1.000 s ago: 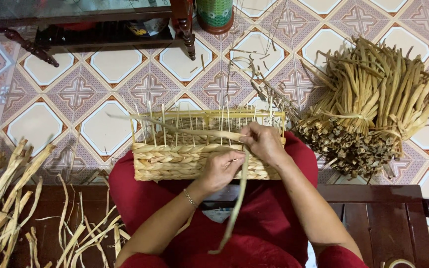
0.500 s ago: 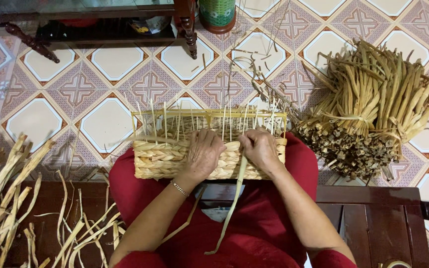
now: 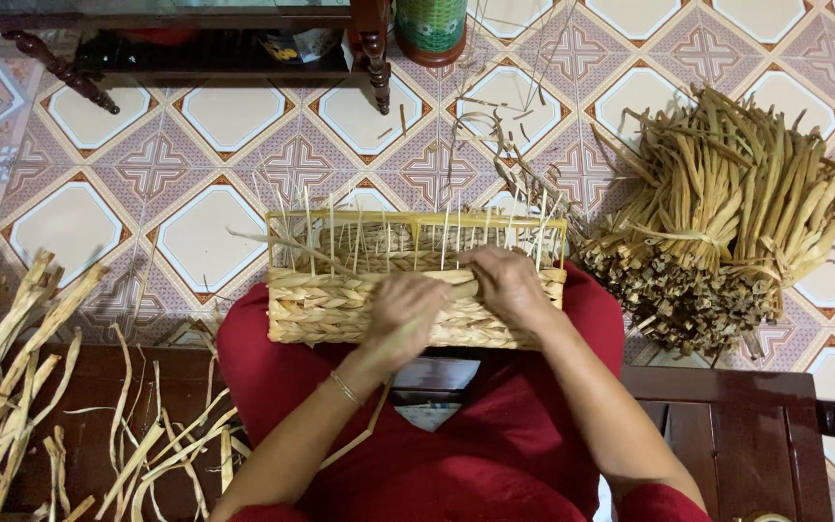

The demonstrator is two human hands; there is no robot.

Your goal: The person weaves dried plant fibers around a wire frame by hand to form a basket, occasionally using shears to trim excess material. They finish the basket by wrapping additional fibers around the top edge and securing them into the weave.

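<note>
Half-woven rectangular basket [image 3: 340, 309] of braided dried fibre sits on the person's red-clothed lap [image 3: 495, 445], thin upright stakes [image 3: 359, 232] sticking out of its rim. Looks light and springy, walls semi-stiff; stakes thin and likely to snap or bend, so hold it by the braided wall, not the stakes. Left hand [image 3: 403, 319] lies on the near wall, fingers curled over a flat fibre strand [image 3: 364, 440] that trails down below the grip; blurred, but it seems pinched on the strand. Right hand [image 3: 506, 285] just right of it, fingers pressed on the top braid row at the rim, clenched on the weave. Both forearms angle in from below, wrists bent down. Far right of the grips, a tied bundle of dried stalks [image 3: 727, 232] on the tiled floor [image 3: 79, 222]; far left, loose fibre strips [image 3: 12, 387].
</note>
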